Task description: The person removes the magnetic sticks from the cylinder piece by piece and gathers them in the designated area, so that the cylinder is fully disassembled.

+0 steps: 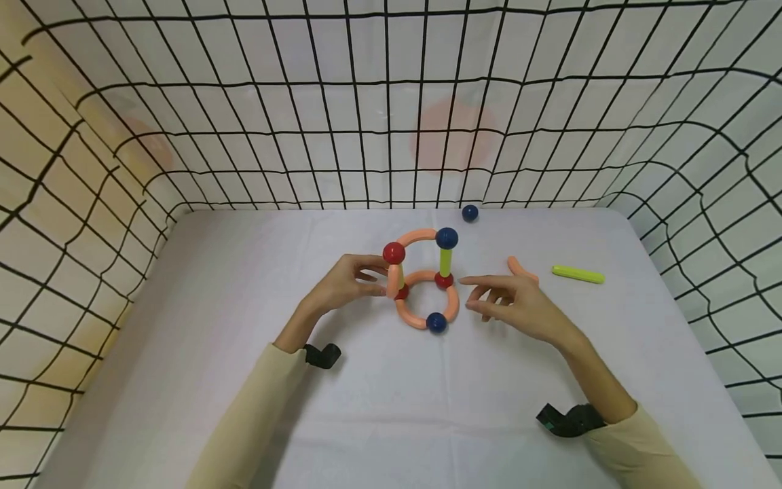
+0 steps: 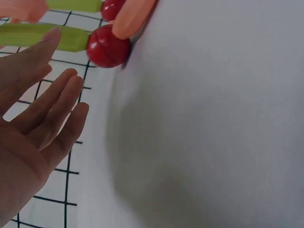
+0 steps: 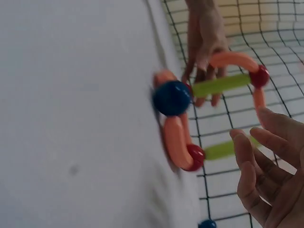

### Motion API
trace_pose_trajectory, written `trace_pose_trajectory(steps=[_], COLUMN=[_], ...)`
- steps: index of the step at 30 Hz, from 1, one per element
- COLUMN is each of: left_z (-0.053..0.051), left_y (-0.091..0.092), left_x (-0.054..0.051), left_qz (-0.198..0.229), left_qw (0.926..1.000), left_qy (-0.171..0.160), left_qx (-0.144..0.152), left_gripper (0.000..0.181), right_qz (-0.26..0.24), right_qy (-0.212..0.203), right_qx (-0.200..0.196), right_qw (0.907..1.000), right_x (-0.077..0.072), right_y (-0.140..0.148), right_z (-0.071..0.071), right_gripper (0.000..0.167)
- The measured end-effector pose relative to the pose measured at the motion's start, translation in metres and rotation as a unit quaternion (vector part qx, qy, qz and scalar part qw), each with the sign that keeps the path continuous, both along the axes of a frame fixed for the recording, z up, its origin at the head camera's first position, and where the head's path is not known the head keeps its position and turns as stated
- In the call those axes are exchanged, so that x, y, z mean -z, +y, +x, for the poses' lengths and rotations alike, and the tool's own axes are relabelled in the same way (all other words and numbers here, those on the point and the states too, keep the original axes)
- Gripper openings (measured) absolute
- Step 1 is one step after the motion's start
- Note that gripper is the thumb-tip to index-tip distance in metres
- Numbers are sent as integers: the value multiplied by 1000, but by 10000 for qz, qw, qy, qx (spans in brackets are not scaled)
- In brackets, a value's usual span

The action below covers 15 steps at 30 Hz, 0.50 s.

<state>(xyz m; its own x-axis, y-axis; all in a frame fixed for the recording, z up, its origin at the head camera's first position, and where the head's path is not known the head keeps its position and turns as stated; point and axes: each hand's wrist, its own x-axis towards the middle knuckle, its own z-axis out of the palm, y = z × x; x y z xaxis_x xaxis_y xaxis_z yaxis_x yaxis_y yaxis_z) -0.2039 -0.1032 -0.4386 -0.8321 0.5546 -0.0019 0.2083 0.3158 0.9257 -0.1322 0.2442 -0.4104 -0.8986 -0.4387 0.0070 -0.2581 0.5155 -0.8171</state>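
Note:
A magnetic stick-and-ball structure (image 1: 420, 323) stands on the white table. Its base ring of salmon curved sticks joins red balls and a blue ball (image 3: 172, 98). Two green sticks (image 1: 446, 263) rise from it, one topped by a red ball (image 1: 394, 252), the other by a blue ball (image 1: 447, 238), with a curved stick between these tops. Another curved stick (image 1: 393, 280) extends from the upper red ball towards the viewer. My left hand (image 1: 345, 284) is at the left upright, fingers fairly straight; contact is unclear. To the right, my right hand (image 1: 519, 307) hovers with fingers apart, holding nothing.
A loose blue ball (image 1: 470, 213) lies near the table's back edge. Right of the structure are a loose salmon curved stick (image 1: 522, 270), partly behind the right hand, and a loose green stick (image 1: 578, 274). Black netting (image 1: 387, 132) surrounds the table's back and sides.

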Motion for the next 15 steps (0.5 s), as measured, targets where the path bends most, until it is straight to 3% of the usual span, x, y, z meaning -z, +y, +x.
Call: trace_pose_trajectory(steps=[6, 10, 15], left_z=[-5, -6, -7], left_y=[13, 16, 19], left_x=[5, 8, 10], left_qz=[-55, -38, 10], left_qw=[9993, 9990, 9991], left_qy=[-302, -308, -243], left_qx=[220, 318, 356], left_gripper=[45, 38, 32], right_qz=[103, 110, 144], right_qy=[-515, -543, -425], right_qx=[-340, -500, -343], right_qw=[9980, 9972, 9984], right_x=[17, 26, 34], right_y=[-26, -37, -46], right_z=[4, 5, 7], right_gripper=[44, 42, 39])
